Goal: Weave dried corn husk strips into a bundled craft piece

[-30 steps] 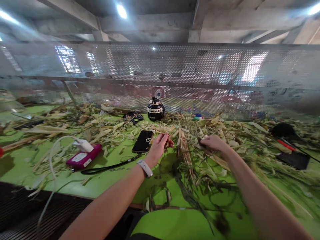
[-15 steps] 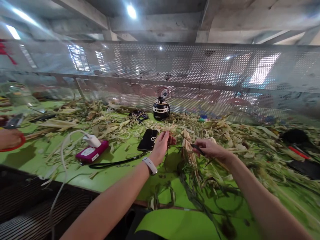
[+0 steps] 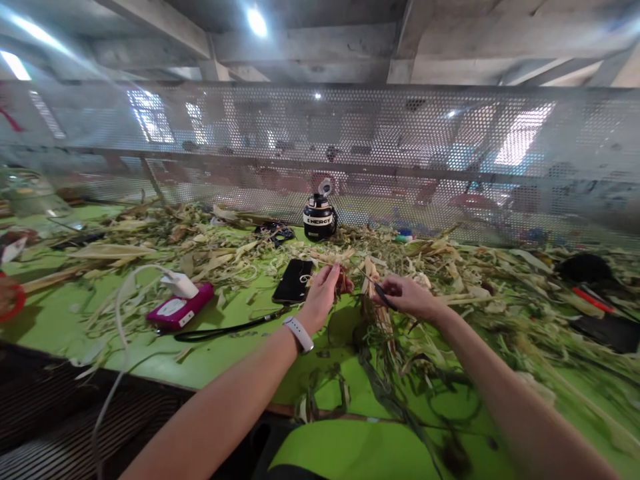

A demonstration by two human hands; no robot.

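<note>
My left hand (image 3: 324, 293), with a pale watch band on the wrist, is closed round a small bundle of dry husk (image 3: 344, 280), straw-coloured at the top and reddish-brown lower down. My fingers hide part of it. In my right hand (image 3: 409, 297) is a slim black-handled tool (image 3: 386, 297), whose thin tip points up and left toward the bundle; whether it is scissors or tweezers I cannot tell. Just below that tip, a tied sheaf of dry husk strips (image 3: 383, 323) lies on the green table (image 3: 245, 363), beside dark green strands.
Husk scraps (image 3: 210, 250) litter the table. A black bottle (image 3: 320, 219) stands behind my hands, with a phone (image 3: 293, 281) nearer. A magenta power strip (image 3: 181, 307) with a white charger and cable sits left. Another person's hand with red-handled scissors (image 3: 13, 300) shows at far left.
My right hand has shifted slightly left and turned the black-handled tool so its tip points toward the bundle. The other person's hand has moved further out of view at left.
</note>
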